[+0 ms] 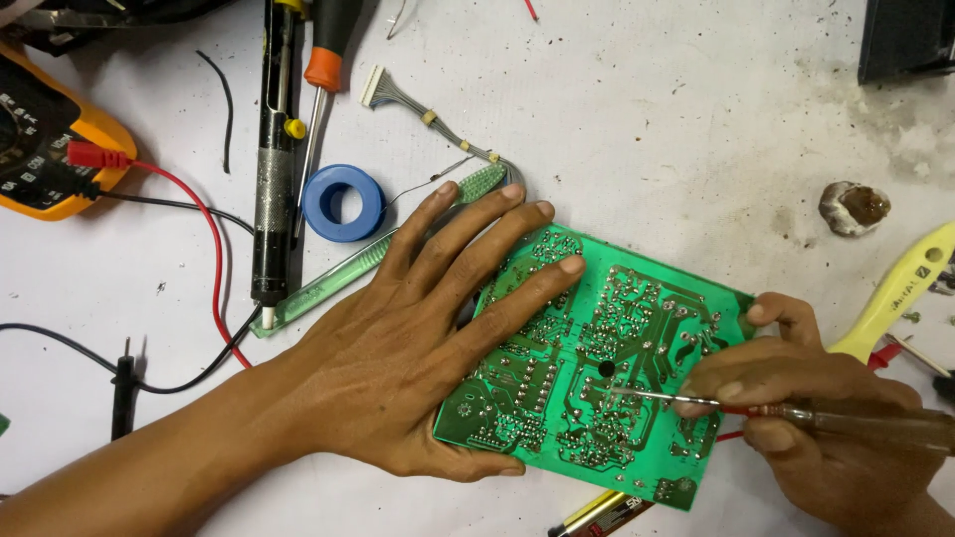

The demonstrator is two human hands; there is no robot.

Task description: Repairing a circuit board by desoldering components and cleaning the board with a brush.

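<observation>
A green circuit board (617,328) lies solder side up on the white table. My left hand (418,338) rests flat on the board's left part, fingers spread, pressing it down. My right hand (806,408) grips a screwdriver with a translucent brown handle (865,423). Its thin metal shaft (657,396) points left, and the tip touches the board near a black hole in the middle. The right thumb and fingers sit against the board's right edge.
A green toothbrush (338,278) lies partly under my left hand. Nearby are a blue solder roll (343,202), a black desoldering pump (271,169), an orange-handled screwdriver (320,70), a yellow multimeter (45,139) with red and black leads, a yellow tool (900,288) and a battery (597,512).
</observation>
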